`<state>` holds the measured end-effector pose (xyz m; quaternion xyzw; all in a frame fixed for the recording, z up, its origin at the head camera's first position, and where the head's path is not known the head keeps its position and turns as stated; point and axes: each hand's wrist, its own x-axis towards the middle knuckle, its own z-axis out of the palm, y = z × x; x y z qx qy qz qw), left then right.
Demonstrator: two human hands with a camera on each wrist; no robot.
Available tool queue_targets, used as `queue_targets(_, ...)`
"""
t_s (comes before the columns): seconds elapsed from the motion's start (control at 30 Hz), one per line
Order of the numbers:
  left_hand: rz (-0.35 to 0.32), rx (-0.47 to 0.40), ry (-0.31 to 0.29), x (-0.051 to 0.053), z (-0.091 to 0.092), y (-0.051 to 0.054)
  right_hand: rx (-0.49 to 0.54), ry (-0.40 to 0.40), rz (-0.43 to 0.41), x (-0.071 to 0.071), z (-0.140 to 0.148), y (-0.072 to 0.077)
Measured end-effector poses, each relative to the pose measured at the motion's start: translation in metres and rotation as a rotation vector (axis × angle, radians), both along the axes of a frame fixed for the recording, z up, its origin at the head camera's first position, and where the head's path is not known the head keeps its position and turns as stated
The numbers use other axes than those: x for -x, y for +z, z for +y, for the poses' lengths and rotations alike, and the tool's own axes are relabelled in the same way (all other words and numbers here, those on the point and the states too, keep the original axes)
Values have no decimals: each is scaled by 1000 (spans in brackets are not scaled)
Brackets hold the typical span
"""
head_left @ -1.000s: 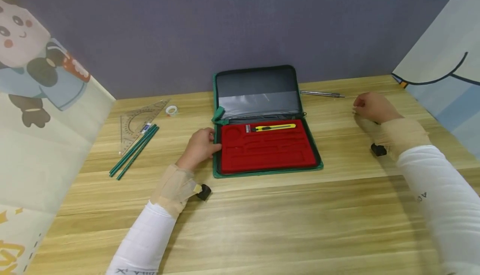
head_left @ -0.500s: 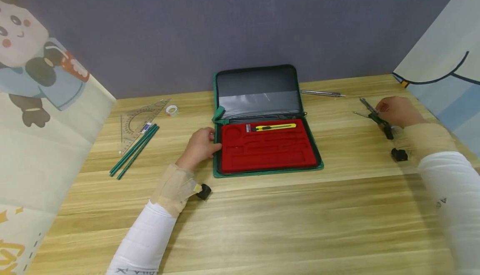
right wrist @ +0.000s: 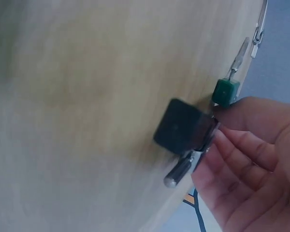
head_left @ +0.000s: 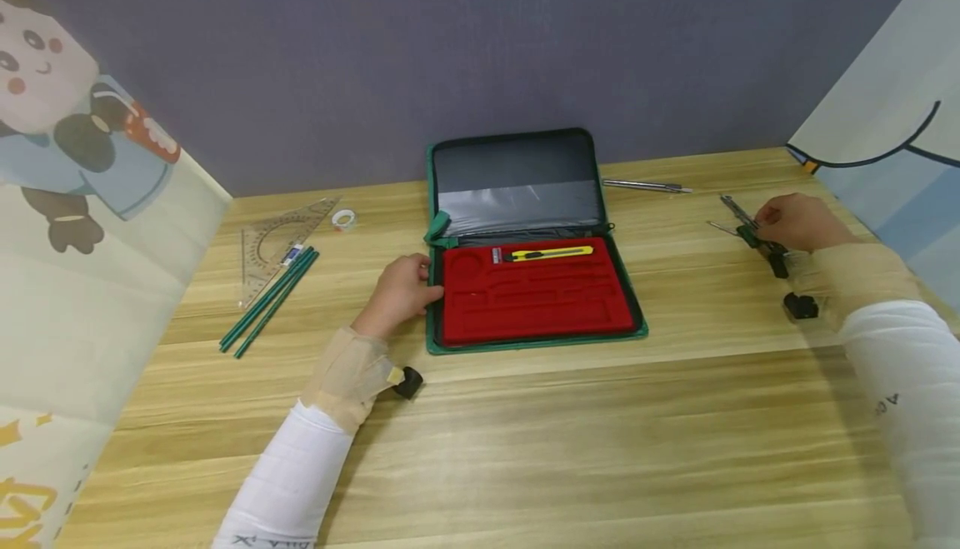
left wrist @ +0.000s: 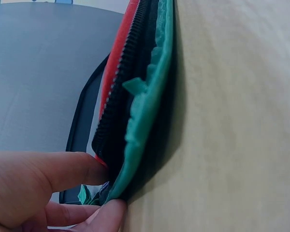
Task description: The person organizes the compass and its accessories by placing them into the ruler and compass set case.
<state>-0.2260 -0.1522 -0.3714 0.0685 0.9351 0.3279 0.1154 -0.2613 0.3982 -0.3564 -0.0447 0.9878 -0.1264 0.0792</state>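
A green zip case (head_left: 537, 346) lies unfolded, its red moulded tray (head_left: 543, 295) in front and its dark lid behind. My left hand (head_left: 401, 292) pinches the case's left edge; in the left wrist view, fingers and thumb are on either side of the green rim (left wrist: 150, 104). A yellow utility knife (head_left: 551, 254) sits along the tray's upper part, beside a small grey-and-red piece (head_left: 497, 256). At the far right, my right hand (head_left: 804, 222) pinches a slim metal tool with a green block (right wrist: 225, 92) and a black block (right wrist: 179, 126). Its exact kind is unclear.
Left of the case lie a clear set square (head_left: 281, 241), a white tape roll (head_left: 343, 219), several green pencils (head_left: 264, 307) and a small eraser (head_left: 292, 256). A metal rod-like tool (head_left: 648, 187) lies right of the lid, near the grey back wall (head_left: 487, 49).
My right hand has shifted right from a second ago, bringing the green and black blocks of the metal tool into sight; it barely moves since. Left hand and case stay still.
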Motion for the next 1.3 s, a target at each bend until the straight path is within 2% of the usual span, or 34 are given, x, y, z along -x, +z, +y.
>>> queue_targets(0.3, -3, -7, 0, 1, 1, -1, 16, -52, -28, 0, -3, 3)
queue_targets(0.63, 27, -37, 6, -1, 2, -2, 15, -61, -4, -1, -2, 1)
queue_targets(0.97, 10, -29, 8, -1, 1, -1, 28, -81, -51, -4, -7, 4)
queue_targets(1.13, 10, -29, 9, -1, 1, -1, 24, -77, -51, -2, -7, 3)
queue_targets(1.3, 5, -30, 12, -1, 0, 0, 10, -39, -35, 0, -9, 4)
